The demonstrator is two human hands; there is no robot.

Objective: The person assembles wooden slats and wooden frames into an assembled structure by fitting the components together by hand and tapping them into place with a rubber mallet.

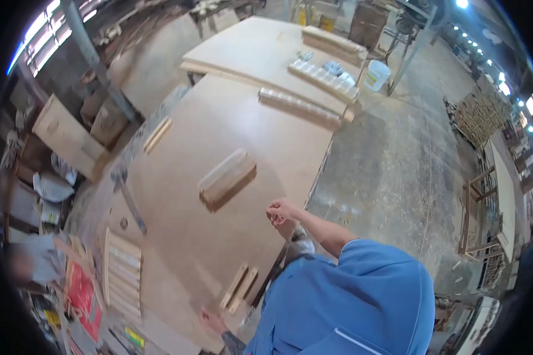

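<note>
My right hand (281, 212) is closed above the right edge of a large wooden table (183, 248); whatever its curled fingers hold is hidden. Low in the view, my left hand (212, 322) appears with fingers stretched out, somewhat blurred, over the table's near part. Close to it lie two short wooden strips (240, 290), side by side. Up and left of my right hand, a bundle of wooden slats (228, 178) rests on the tabletop, apart from both hands.
A hammer-like tool (128, 200) and a row of slats (123, 275) lie at left. Another person (37, 260) stands beside a red surface (84, 300). Wood stacks (299, 107) line the far side, near a white bucket (377, 75). Concrete floor (385, 171) stretches rightward.
</note>
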